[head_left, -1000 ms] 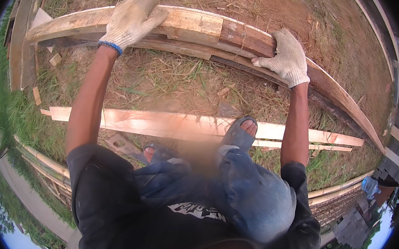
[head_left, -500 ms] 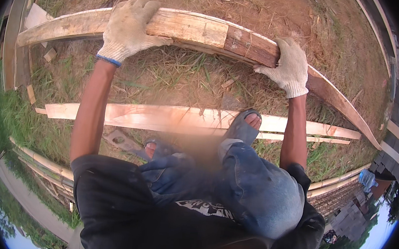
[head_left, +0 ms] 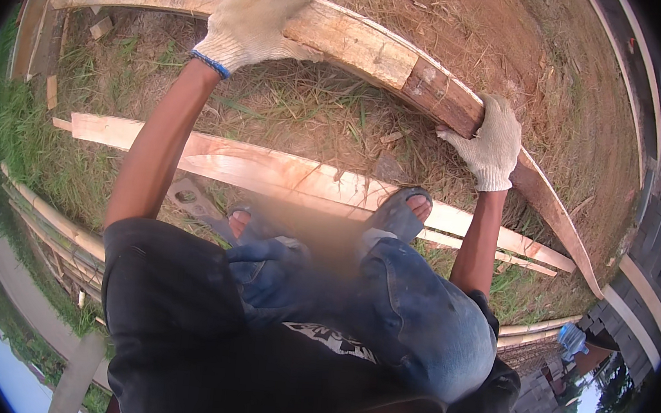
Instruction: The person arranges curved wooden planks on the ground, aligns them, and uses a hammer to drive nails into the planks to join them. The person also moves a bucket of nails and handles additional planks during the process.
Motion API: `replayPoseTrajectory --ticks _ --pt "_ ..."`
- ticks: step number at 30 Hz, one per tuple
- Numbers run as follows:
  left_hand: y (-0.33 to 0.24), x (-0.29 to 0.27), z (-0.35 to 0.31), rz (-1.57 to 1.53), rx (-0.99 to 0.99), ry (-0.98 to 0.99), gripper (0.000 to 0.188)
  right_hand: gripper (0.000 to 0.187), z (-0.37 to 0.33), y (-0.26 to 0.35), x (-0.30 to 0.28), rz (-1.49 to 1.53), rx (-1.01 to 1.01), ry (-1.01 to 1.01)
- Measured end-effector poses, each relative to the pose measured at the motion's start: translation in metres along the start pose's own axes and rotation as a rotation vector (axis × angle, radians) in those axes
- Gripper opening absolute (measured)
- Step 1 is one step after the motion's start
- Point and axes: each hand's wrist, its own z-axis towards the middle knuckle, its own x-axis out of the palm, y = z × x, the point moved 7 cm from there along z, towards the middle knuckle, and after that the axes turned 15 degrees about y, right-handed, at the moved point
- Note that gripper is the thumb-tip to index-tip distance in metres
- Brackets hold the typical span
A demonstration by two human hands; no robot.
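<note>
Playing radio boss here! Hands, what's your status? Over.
Left hand, right hand: gloved, gripping long beam. It's crosswise, ahead of feet. Maybe in the way: pale board by feet.

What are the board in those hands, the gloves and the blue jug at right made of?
Board: wood, apparently rough and unvarnished, given its grain and patchy pale and dark-brown face.
Gloves: knitted fabric, perhaps cotton, matte off-white; the ribbed cuffs show the knit.
Jug: probably plastic, smooth and bluish, as it looks see-through, but it is too small to be sure.
</note>
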Motion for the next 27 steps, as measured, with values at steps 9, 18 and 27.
replayPoseTrajectory --ticks 9,18,27 --pt "0.004 0.002 -0.007 -0.016 -0.04 0.079 0.096 0.092 0.0 0.013 -0.007 -0.014 0.052 0.084" --pt "0.004 0.001 -0.001 0.009 0.095 -0.119 0.088 0.095 -0.002 -0.001 -0.003 0.057 -0.021 0.038" --pt "0.015 0.0 0.022 -0.035 0.028 0.017 0.099 0.101 0.026 -0.022 -0.001 0.049 0.014 0.141"
